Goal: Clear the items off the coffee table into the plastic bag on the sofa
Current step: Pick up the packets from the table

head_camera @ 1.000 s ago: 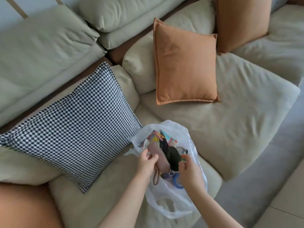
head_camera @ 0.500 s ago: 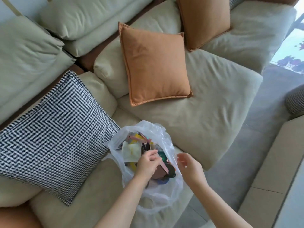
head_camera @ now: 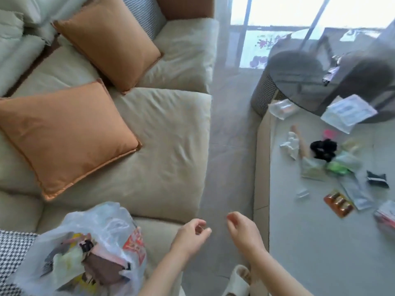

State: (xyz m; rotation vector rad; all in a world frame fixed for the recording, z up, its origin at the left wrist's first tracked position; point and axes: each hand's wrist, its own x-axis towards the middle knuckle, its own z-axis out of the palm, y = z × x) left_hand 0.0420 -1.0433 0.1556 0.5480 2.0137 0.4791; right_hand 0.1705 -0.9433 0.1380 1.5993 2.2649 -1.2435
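Observation:
The clear plastic bag sits on the sofa at lower left, holding a pink pouch and other small items. My left hand hangs over the sofa's front edge, fingers loosely curled, holding nothing. My right hand hovers over the floor gap, also empty and relaxed. At right, the pale coffee table carries scattered items: a black scrunchie, crumpled tissue, an orange battery pack, a green packet, a black clip and clear pouches.
Two orange cushions and a houndstooth cushion lie on the sofa. A round dark glass side table stands beyond the coffee table. A strip of grey floor separates sofa and table. My slipper shows below.
Both hands have left the bag and the pink pouch now lies inside it. My view has swung right, bringing the coffee table into sight.

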